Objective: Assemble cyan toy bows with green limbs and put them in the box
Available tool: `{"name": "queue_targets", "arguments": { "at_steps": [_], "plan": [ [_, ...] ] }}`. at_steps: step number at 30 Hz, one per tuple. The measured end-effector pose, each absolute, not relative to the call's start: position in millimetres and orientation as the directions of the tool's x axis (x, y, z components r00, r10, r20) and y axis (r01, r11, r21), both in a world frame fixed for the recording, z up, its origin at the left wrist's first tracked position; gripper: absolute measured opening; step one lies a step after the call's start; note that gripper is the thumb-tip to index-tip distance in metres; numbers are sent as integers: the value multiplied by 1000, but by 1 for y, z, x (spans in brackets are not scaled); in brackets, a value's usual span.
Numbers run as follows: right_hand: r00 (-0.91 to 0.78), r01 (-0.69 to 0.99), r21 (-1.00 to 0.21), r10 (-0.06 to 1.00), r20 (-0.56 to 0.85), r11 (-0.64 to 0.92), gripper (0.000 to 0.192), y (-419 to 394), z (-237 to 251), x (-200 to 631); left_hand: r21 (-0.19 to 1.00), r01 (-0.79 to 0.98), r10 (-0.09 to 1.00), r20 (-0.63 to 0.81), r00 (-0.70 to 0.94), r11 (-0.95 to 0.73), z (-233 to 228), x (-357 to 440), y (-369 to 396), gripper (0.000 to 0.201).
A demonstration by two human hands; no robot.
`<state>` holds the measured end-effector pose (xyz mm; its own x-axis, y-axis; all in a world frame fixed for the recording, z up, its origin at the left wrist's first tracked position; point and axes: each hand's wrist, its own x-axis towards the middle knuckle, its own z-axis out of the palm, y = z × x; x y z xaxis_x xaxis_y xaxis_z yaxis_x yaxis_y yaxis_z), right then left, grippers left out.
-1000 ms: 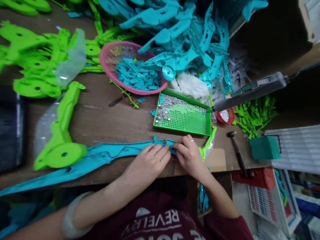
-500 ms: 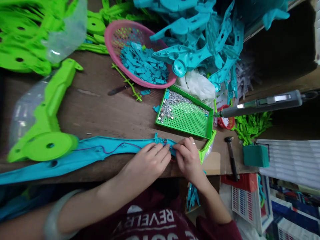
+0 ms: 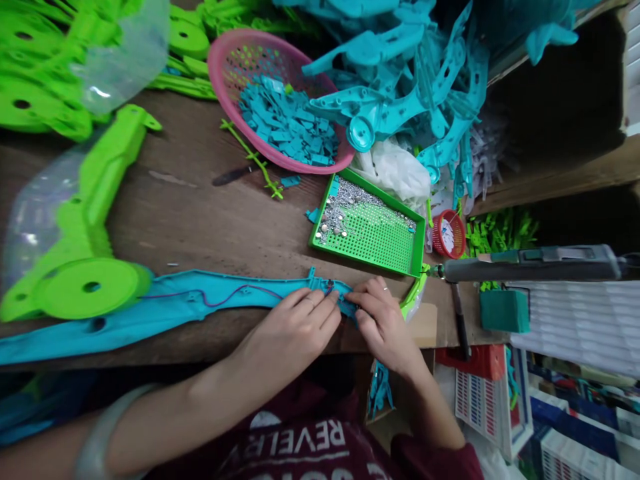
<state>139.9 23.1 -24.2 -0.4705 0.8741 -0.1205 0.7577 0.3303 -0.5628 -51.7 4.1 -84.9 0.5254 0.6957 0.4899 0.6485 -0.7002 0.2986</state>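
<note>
A long blue plastic shell [image 3: 185,323] lies along the table's near edge, hollow side up. Inside it runs a thin purple wire [image 3: 227,301], leading to a small dark component [image 3: 330,285] near the shell's right end. My left hand [image 3: 310,323] rests over that end, its fingers bunched and pressed onto the shell beside the component. Opposite it, my right hand [image 3: 381,320] has thumb and fingers closed in at the tip of the shell; whatever small piece they pinch is hidden. A lime green plastic piece [image 3: 93,220] overlaps the shell's left part.
Behind my hands sits a green tray [image 3: 370,233] of screws and small metal discs. Beyond stand a pink basket [image 3: 220,73] of blue pieces and a blue heap [image 3: 390,73]. An electric screwdriver [image 3: 530,263] hangs at right above a hammer [image 3: 460,320].
The hanging screwdriver has swung down and to the right. My right fingers have shifted slightly at the shell's tip; my left hand stays nearly in place. The view has moved a little.
</note>
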Motion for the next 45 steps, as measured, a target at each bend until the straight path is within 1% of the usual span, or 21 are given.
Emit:
{"name": "queue_targets", "arguments": {
  "at_steps": [3,7,10,13,15,19,25,28,31,33,37,38,39,40,42,43,45],
  "plan": [
    [-439,793,-509,893,-97,334,29,13,-28,135,274,658,690,489,533,-702,-87,-51,4,38],
    [-340,862,-413,939,-44,293,34,-1,-39,126,315,627,684,513,519,-713,-91,-50,4,39],
    [-317,889,-370,946,-70,271,33,0,-39,125,290,609,651,542,531,-738,-91,-50,7,37],
    [-376,858,-407,923,-82,313,27,8,-33,131,236,601,611,565,554,-763,-87,-52,11,38],
    [-405,819,-454,914,-22,351,24,12,-32,136,225,595,598,575,558,-772,-84,-53,14,39],
    [-373,801,-473,924,86,367,23,10,-40,140,212,595,586,592,553,-775,-80,-52,13,41],
    [-357,766,-519,922,150,381,23,6,-50,139,215,614,612,559,560,-759,-81,-51,9,41],
    [-354,757,-542,926,130,365,23,7,-49,140,223,615,617,554,559,-757,-82,-51,9,40],
    [-354,761,-556,932,78,336,23,7,-46,140,227,611,616,556,558,-759,-84,-51,10,39],
    [-356,779,-539,934,41,321,24,7,-43,137,227,609,613,561,556,-760,-85,-51,10,39],
    [-396,828,-443,918,-28,343,25,11,-36,133,232,606,614,561,555,-760,-85,-51,11,39],
    [-415,824,-442,909,-45,354,25,13,-34,134,236,603,615,553,562,-762,-84,-52,12,39],
    [-429,809,-466,902,-49,359,24,16,-33,137,241,600,619,543,568,-762,-84,-52,12,39],
    [-432,783,-508,901,-31,358,24,17,-31,141,247,598,622,531,576,-763,-83,-52,13,39],
    [-400,735,-576,915,56,357,21,18,-30,152,260,593,631,503,591,-762,-82,-54,13,39],
    [-373,734,-575,922,102,361,20,16,-31,158,268,589,634,487,600,-763,-82,-54,14,38],
    [-345,776,-509,926,152,373,18,9,-33,169,285,575,637,450,626,-767,-83,-55,14,36]
  ]
}}
